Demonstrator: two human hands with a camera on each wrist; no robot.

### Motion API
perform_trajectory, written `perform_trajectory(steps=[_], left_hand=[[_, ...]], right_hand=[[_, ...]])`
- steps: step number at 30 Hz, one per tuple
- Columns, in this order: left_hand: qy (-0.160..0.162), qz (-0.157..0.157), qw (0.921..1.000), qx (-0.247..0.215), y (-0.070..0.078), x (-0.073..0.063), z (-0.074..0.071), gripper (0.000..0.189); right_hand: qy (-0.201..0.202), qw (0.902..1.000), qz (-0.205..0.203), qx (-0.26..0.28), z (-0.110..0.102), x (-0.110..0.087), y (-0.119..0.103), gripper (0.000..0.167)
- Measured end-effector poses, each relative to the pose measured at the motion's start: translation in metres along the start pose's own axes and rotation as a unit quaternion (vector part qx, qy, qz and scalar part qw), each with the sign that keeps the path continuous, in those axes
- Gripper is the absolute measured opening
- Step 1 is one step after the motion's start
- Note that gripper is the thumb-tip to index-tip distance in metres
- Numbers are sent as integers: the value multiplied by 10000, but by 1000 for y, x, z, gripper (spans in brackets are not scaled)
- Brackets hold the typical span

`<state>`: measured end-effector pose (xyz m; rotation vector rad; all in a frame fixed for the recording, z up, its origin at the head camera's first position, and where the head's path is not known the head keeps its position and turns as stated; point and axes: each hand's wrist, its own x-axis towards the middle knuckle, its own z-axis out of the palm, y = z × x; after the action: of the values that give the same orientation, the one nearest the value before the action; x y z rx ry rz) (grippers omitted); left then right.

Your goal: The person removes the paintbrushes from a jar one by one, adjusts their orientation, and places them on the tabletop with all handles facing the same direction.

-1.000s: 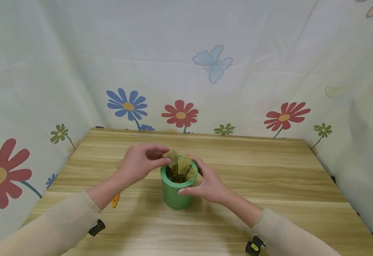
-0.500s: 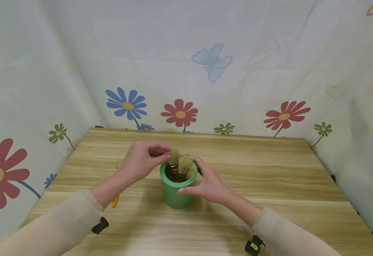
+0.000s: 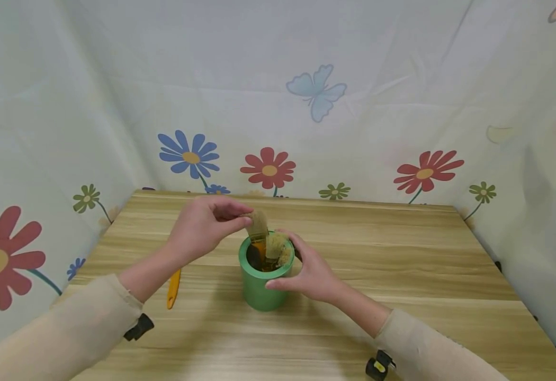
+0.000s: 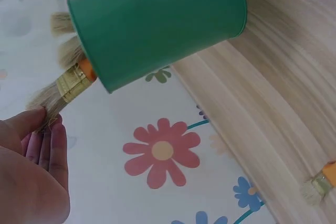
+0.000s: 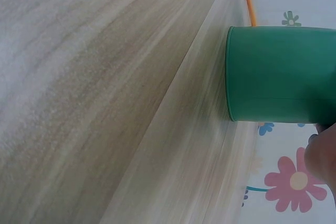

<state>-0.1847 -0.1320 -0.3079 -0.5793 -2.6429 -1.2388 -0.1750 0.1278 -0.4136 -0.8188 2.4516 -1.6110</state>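
Observation:
My left hand [image 3: 204, 225] pinches the bristles of a paintbrush [image 4: 71, 85], which is partly out of a green cylindrical pot [image 3: 263, 291]. Its metal ferrule and the top of its orange handle show above the rim; the lower handle is hidden inside. My right hand [image 3: 313, 270] grips the pot round its right side near the rim. Other paintbrushes [image 3: 277, 247] stand bristles up in the pot, leaning to the right. In the left wrist view, their tan bristles [image 4: 62, 23] stick out past the rim.
Another paintbrush, with an orange handle [image 3: 173, 290], lies on the wooden table [image 3: 378, 254] left of the pot, partly behind my left forearm. Its bristles [image 4: 313, 192] show in the left wrist view. A white flower-printed curtain [image 3: 378, 132] surrounds the table's back and sides.
My left hand has drawn one paintbrush upward, so its ferrule and orange handle top now show above the rim. The right hand and the pot have stayed in place.

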Motion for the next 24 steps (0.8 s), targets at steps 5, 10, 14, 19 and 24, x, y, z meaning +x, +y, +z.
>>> perform_trajectory(steps=[5, 10, 14, 19, 24], left_hand=[[57, 27, 10000, 3, 10, 1, -13, 20], [50, -117, 9997, -201, 21, 3, -27, 20], [116, 12, 9996, -252, 29, 4, -37, 20], [297, 290, 9990, -167, 40, 6, -49, 19], [390, 202, 9987, -267, 49, 6, -62, 21]], right_hand=[[-12, 10000, -49, 40, 0, 0, 1, 100], [-46, 10000, -40, 48, 0, 1, 1, 99], [-42, 10000, 2, 11, -1, 1, 1, 100], [-17, 10000, 50, -63, -1, 1, 1, 103], [-31, 9999, 82, -91, -1, 2, 0, 103]])
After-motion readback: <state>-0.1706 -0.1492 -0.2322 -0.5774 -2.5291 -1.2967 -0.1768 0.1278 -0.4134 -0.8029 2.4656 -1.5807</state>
